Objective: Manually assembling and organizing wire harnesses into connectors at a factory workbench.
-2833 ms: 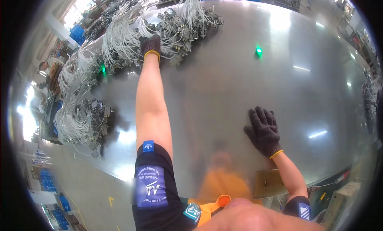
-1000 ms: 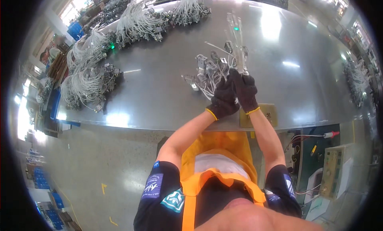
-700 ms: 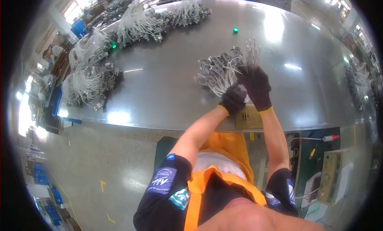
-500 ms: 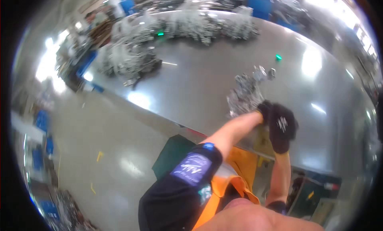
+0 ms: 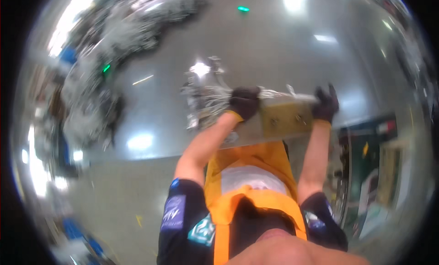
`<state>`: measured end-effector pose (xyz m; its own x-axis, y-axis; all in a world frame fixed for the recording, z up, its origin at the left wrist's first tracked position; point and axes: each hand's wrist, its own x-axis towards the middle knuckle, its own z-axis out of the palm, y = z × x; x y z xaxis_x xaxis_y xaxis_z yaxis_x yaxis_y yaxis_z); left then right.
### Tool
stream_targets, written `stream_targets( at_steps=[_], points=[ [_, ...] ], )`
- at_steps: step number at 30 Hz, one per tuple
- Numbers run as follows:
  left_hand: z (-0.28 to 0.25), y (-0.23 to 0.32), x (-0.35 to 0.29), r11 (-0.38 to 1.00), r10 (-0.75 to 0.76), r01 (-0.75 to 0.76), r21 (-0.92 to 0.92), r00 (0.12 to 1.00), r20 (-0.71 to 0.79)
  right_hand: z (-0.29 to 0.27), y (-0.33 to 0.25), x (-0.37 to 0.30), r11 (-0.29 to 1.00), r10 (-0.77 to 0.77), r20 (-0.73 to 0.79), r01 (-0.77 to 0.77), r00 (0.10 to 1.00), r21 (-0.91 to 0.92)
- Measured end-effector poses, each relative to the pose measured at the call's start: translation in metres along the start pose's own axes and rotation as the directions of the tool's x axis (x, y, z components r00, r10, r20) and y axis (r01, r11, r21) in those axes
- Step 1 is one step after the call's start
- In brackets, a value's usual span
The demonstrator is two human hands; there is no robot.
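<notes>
My left hand (image 5: 244, 104), in a dark glove, is closed around a pale bundle of thin cables (image 5: 274, 95). The bundle stretches across to my right hand (image 5: 326, 104), also gloved, at its right end. A finger and thumb of that hand point up, while its lower fingers seem curled round the bundle; blur hides the exact grip. Beyond my left hand, the cables fan out into a loose pile with shiny silvery pieces (image 5: 194, 98) on the metal table (image 5: 178, 118). A yellow-brown block (image 5: 287, 119) with two dark fittings sits between my hands, just below the bundle.
A long heap of clear-wrapped cable bundles (image 5: 123, 36) lines the table's left and far side. The table's near edge runs in front of my orange apron (image 5: 251, 157). A dark green panel (image 5: 370, 160) stands at the lower right.
My hands were close together at the pile's right; now they are apart with the cable bundle stretched between them. The view has swung right and nearer the table.
</notes>
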<state>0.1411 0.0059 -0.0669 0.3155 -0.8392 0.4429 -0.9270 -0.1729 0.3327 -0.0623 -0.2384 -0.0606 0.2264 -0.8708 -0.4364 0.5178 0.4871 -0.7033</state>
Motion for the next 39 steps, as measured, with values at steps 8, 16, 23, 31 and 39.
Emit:
stream_targets(
  at_steps=[8,16,23,31,39],
  points=[
    [-0.002,0.007,0.007,0.991,-0.123,0.131,-0.037,0.978,0.168,0.124,0.003,0.085,0.093,-0.338,0.611,0.671,0.716,-0.736],
    [-0.016,0.014,0.007,0.997,-0.006,-0.024,0.070,0.920,0.391,0.221,0.124,-0.007,-0.157,0.679,0.675,0.955,0.289,-0.251],
    [-0.004,0.004,0.002,0.980,-0.005,-0.033,0.195,0.981,0.194,0.108,0.059,0.037,-0.361,-0.584,0.757,0.742,0.293,-0.565],
    [0.000,0.013,0.060,0.944,-0.121,0.046,0.325,0.969,0.214,-0.229,-0.172,0.003,-0.512,-0.629,0.265,-0.132,0.730,-0.849],
    [-0.048,0.092,-0.013,0.998,-0.058,0.054,0.021,0.927,0.369,-0.360,-0.180,0.049,-0.493,-0.688,0.312,-0.105,0.656,-0.864]
  ],
)
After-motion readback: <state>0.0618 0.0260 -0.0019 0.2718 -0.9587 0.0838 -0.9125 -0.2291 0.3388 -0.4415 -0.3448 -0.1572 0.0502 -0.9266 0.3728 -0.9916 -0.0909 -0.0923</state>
